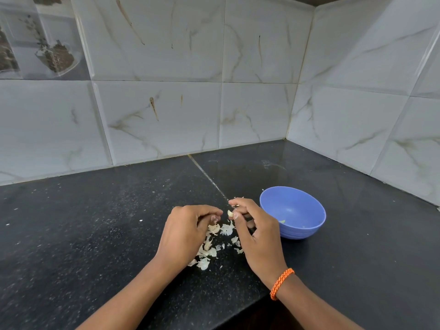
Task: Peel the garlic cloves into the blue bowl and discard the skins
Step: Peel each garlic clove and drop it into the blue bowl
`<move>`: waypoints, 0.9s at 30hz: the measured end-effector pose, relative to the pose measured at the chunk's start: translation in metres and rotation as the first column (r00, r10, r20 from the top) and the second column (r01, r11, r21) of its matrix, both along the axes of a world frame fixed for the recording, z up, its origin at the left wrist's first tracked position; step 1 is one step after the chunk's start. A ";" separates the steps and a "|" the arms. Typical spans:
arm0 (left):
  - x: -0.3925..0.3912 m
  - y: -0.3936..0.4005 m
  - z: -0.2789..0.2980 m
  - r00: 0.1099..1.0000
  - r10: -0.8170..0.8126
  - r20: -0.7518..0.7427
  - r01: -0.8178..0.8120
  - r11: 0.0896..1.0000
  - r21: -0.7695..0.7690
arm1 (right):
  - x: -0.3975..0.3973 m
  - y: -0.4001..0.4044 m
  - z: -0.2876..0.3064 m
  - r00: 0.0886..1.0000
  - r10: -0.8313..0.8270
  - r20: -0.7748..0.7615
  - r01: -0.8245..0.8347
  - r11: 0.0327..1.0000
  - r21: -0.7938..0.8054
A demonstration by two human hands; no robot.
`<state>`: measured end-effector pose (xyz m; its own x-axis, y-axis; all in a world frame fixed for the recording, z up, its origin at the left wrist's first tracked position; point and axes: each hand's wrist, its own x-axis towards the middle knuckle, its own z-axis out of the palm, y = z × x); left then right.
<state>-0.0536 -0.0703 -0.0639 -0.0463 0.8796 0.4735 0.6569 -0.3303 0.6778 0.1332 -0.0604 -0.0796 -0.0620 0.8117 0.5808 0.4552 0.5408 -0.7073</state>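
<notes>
While the right hand (256,231) pinches a garlic clove (230,213), the curled, empty left hand (188,232) sits just beside it.

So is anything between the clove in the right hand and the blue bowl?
Nothing visible. The right hand pinches the garlic clove just left of the blue bowl; the peeled skins lie on the counter below the hands, away from the bowl.

Black speckled countertop (95,234) with a seam line (207,177) across it, white marbled wall tiles (166,103) meeting in the corner, one printed decor tile (40,36) upper left.
</notes>
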 end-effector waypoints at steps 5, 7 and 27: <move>0.002 -0.003 0.002 0.995 -0.079 0.062 0.078 0.997 0.017 | -0.001 -0.001 0.002 1.000 0.028 0.000 -0.028 0.999 -0.019; 0.001 -0.003 0.003 0.997 -0.069 0.047 0.068 0.997 0.028 | 0.000 -0.002 0.003 0.999 0.040 0.001 -0.040 0.999 -0.023; 0.003 -0.001 0.004 0.916 -0.223 0.334 0.266 0.960 -0.089 | 0.002 -0.001 0.008 0.922 0.264 -0.284 -0.297 0.951 -0.082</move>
<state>-0.0501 -0.0711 -0.0596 0.0491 0.9351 0.3511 0.3102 -0.3484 0.8845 0.1349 -0.0613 -0.0713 -0.1545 0.8488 0.5056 0.0832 0.5211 -0.8494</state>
